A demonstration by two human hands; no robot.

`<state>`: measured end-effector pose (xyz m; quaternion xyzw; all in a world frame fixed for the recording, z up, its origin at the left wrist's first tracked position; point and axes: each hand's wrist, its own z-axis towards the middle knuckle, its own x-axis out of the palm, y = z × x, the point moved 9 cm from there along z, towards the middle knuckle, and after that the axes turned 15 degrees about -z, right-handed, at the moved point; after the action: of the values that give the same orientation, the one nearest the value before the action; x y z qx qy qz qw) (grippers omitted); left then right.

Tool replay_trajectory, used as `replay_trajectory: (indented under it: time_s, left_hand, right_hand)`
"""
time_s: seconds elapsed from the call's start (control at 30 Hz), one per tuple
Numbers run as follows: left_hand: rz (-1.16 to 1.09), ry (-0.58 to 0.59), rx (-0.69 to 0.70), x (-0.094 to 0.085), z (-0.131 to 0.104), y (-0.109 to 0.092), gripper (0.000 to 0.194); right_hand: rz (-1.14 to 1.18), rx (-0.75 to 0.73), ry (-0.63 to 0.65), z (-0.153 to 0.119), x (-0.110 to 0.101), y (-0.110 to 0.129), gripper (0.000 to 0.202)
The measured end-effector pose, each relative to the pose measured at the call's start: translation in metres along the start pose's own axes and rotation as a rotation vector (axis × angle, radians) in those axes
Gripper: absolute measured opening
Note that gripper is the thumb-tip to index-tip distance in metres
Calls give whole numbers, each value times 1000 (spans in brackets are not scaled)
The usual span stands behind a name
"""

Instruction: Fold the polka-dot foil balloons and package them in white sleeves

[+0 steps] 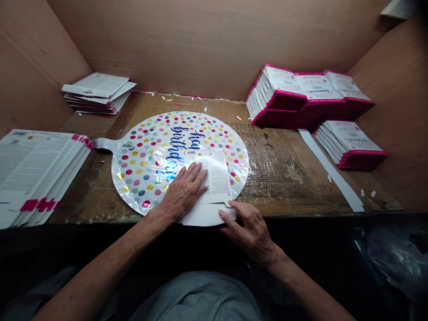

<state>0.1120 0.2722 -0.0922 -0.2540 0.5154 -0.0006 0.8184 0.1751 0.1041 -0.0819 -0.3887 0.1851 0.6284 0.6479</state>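
Observation:
A flat foil balloon (150,165) with coloured dots and blue birthday lettering lies on the table, its neck pointing left. On its lower right part rests a white printed card envelope (217,178), with its plain flap (203,215) toward me at the table's front edge. My left hand (187,189) lies flat on the envelope's left side, fingers stretched out. At the envelope's lower right corner is my right hand (249,227), its thumb and fingers apart around the flap's edge. Whether its lower fingers touch the underside is hidden.
Flat white envelopes (30,174) are fanned out at the left, with another pile (100,89) behind. Pink-edged packets (310,91) stand stacked at the back right, with a smaller stack (351,142) nearer. A white strip (331,171) lies beside it. Wooden panels (174,44) enclose the table.

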Motion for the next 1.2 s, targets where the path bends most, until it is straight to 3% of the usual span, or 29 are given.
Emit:
replay_trajectory:
  time_s: [0.13,0.2,0.3,0.43,0.5,0.6,0.7,0.8,0.93,1.03,1.13,1.2]
  left_hand:
    - [-158,-206,90,-27,-31,-16,27]
    - [-222,-189,185,-29,-53,-29,20]
    - [-236,-130,248,-21,-77,-39,31]
    - [-247,-191,238,-19,-83,-42,19]
    - [-244,-249,136,-21,-75,-37,15]
    - [-120,-358,-159,-22,-65,-17,23]
    - [-14,-440,-334,-20,-63,-3,24]
    - [-70,-481,-382,-16,-66,0,55]
    - [-400,-597,-543,-26,-80,4,58]
    - [-939,-635,-769,-15,-89,14,56]
    - [-1455,-676,-859,0,-83,19,57]
    - [-1603,-772,-842,-1,-78,27,56]
  right_hand:
    - [3,-81,13,17,17,18,32]
    - [7,-91,11,17,19,17,31]
    - [37,-107,-5,15,17,14,27]
    - [153,-46,-10,26,16,9,22]
    - [230,98,58,36,26,0,18]
    - [209,289,154,43,40,-12,22]
    - [77,121,118,39,34,0,39]
    - [84,-49,3,24,17,8,33]
    - [199,78,-139,20,-4,-7,28]
    - [254,150,-220,35,-7,-9,28]
    - [256,128,-157,63,10,1,17]
    - [216,145,-79,84,24,6,17]
